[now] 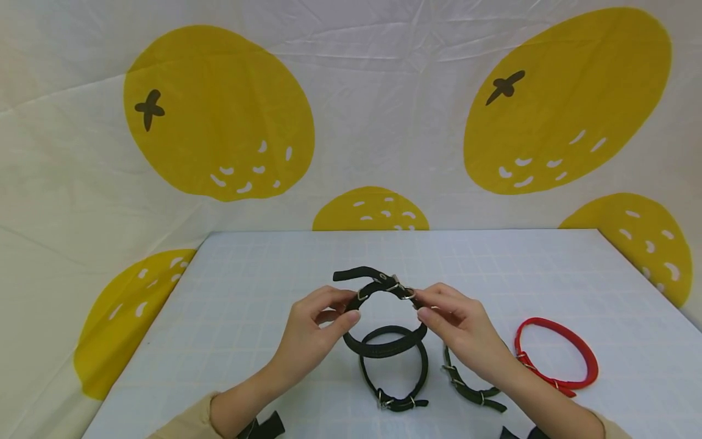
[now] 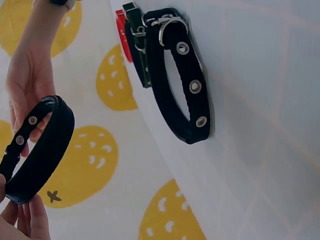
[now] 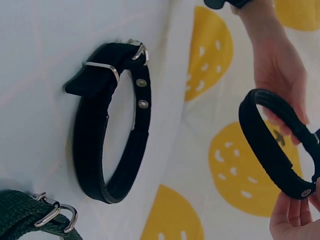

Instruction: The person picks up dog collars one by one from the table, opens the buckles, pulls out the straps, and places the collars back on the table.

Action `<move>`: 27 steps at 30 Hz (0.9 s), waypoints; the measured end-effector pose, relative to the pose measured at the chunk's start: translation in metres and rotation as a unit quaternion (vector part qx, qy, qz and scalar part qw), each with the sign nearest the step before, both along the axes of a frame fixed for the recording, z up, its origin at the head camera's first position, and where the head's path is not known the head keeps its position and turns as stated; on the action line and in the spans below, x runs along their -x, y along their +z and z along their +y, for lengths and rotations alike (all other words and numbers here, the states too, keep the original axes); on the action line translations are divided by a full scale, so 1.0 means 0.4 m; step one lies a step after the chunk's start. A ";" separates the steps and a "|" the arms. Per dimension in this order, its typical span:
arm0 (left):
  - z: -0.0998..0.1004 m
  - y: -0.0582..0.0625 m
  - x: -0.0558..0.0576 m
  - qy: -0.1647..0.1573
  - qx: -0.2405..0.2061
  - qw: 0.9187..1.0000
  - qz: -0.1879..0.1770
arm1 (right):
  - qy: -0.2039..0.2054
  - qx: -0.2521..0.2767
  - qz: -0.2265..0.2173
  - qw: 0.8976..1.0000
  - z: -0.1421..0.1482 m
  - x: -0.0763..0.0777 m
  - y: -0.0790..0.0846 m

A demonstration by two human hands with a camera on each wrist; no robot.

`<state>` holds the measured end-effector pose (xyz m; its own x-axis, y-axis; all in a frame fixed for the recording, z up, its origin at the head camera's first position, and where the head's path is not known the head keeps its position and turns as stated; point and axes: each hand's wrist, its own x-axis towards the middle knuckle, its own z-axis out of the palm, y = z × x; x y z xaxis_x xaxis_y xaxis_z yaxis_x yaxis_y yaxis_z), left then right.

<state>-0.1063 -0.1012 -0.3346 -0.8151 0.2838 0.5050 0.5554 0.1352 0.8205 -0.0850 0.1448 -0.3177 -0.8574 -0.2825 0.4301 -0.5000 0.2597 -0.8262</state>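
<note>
Left grip point(image 1: 315, 326) and right grip point(image 1: 459, 323) pinch 1 black collar point(image 1: 386, 350) from opposite sides, likely steadying its loop; red collar point(image 1: 590, 363) lies toward right edge of bench point(image 1: 274, 262).

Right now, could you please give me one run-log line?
left hand: pinches black collar | right hand: pinches same collar | height: above table | on table: second black collar, green collar, red collar

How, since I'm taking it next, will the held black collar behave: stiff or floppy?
The black collar likely keeps its shape: its loop is round in midair. Its strap end juts out unsupported, so seems fairly stiff. The metal fittings may weigh down one side.
</note>
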 end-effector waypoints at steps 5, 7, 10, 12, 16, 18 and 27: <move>-0.001 -0.001 -0.001 0.000 0.000 1.000 0.006 | 0.012 0.007 -0.004 1.000 0.002 -0.001 -0.001; -0.001 -0.002 -0.002 0.001 0.001 1.000 0.011 | 0.014 0.008 -0.003 1.000 0.002 0.000 -0.003; -0.002 -0.002 -0.001 0.009 0.001 1.000 0.004 | 0.015 0.008 -0.002 1.000 0.004 0.001 -0.005; -0.004 -0.002 0.000 0.014 -0.001 1.000 -0.003 | 0.014 0.008 0.000 1.000 0.004 0.002 -0.006; -0.006 -0.003 0.001 0.016 -0.003 1.000 -0.015 | 0.017 0.011 0.003 1.000 0.005 0.005 -0.006; -0.007 -0.003 0.002 0.015 -0.003 1.000 -0.015 | 0.018 0.012 0.004 1.000 0.005 0.005 -0.005; -0.012 0.004 0.002 0.028 -0.004 0.999 -0.016 | 0.011 0.013 -0.011 1.000 0.009 0.008 -0.007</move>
<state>-0.1072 -0.1058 -0.3332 -0.8455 0.2340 0.4801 0.5204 0.1592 0.8389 -0.0881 0.1483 -0.3205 -0.8604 -0.2910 0.4183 -0.4869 0.2275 -0.8433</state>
